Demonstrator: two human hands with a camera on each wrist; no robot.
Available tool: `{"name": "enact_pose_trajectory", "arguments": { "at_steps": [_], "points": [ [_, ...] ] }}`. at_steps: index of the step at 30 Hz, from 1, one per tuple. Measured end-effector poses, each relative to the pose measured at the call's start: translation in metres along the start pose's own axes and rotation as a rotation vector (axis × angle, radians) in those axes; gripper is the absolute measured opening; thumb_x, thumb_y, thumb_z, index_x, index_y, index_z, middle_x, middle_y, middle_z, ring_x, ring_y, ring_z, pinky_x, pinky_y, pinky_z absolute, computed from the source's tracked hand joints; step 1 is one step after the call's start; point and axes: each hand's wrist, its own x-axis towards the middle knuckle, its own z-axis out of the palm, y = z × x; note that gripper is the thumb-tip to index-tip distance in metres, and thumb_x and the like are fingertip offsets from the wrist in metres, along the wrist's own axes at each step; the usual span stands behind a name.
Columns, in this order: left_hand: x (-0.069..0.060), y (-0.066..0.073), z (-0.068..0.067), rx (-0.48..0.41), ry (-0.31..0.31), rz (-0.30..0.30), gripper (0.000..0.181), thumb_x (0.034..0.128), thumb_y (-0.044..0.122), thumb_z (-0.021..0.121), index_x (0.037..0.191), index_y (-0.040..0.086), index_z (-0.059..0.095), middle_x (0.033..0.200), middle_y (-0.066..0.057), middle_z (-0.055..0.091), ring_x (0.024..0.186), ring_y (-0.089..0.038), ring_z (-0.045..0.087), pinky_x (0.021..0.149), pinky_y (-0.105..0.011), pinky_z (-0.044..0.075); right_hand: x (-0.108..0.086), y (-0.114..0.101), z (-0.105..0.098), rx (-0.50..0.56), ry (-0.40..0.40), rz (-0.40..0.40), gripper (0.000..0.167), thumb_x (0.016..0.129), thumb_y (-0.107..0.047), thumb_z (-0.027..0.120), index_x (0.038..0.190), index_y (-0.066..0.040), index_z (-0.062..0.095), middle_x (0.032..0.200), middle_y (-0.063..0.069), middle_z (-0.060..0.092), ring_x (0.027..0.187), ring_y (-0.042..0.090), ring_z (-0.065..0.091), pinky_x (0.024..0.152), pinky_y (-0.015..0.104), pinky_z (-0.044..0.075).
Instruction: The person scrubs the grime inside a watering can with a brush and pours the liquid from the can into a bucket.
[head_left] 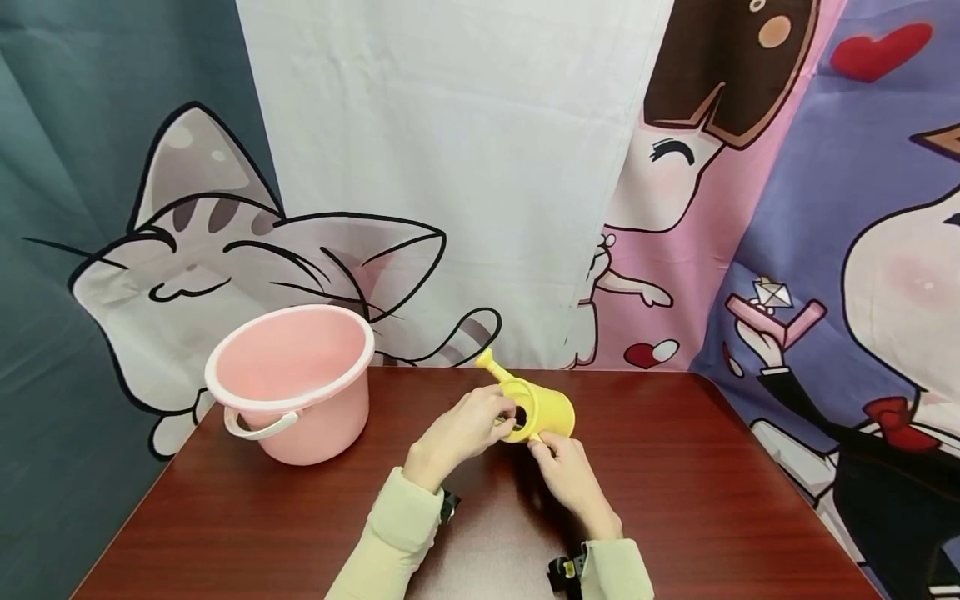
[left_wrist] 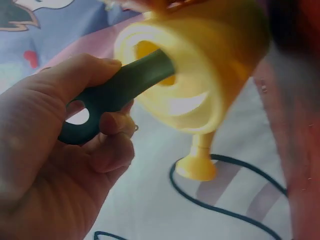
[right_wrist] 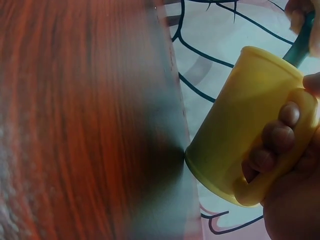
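Note:
A yellow watering can (head_left: 555,412) is tilted on its side above the table, its spout pointing to the back left in the head view. My right hand (head_left: 572,479) grips it, and the right wrist view shows several fingers curled through the can's handle (right_wrist: 306,120). My left hand (head_left: 459,427) is at the can's mouth. Between its thumb and fingers it pinches a dark green handle (left_wrist: 132,82) with a hole at the end. The far end of this green tool is inside the can's opening, hidden, so its kind cannot be told.
A pink bucket (head_left: 341,417) with a white carrying handle (head_left: 262,427) stands on the left of the dark red-brown table (head_left: 675,483). Behind the table hangs a cloth (head_left: 465,167) printed with a cartoon cat and figures.

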Motion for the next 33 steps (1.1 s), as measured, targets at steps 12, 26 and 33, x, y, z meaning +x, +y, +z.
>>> {"name": "enact_pose_trajectory", "arguments": {
  "at_steps": [12,26,33],
  "points": [
    [-0.005,0.009,-0.015,-0.024,-0.004,-0.025,0.01,0.0875,0.007,0.068,0.079,0.012,0.067,0.081,0.001,0.055,0.069,-0.012,0.05,0.062,-0.022,0.043,-0.002,0.0,0.0,-0.002,-0.027,0.01,0.04,0.09,-0.008,0.06,0.06,-0.022,0.04,0.057,-0.016,0.027,0.054,0.003,0.032,0.051,0.023,0.03],
    [0.003,-0.001,0.01,-0.019,-0.001,-0.051,0.009,0.088,0.009,0.068,0.08,0.012,0.068,0.084,0.002,0.061,0.076,-0.014,0.056,0.068,-0.023,0.046,0.0,0.001,0.0,0.006,-0.005,0.011,0.039,0.089,-0.007,0.06,0.059,-0.021,0.039,0.057,-0.016,0.026,0.054,0.003,0.03,0.051,0.022,0.03],
    [0.008,0.0,0.024,-0.051,0.026,-0.094,0.01,0.0876,0.01,0.069,0.077,0.012,0.068,0.081,0.002,0.058,0.077,-0.013,0.054,0.069,-0.024,0.045,0.0,0.0,0.0,0.007,0.014,0.01,0.04,0.088,-0.006,0.06,0.059,-0.02,0.037,0.057,-0.017,0.025,0.053,0.002,0.029,0.049,0.022,0.029]
  ]
}}
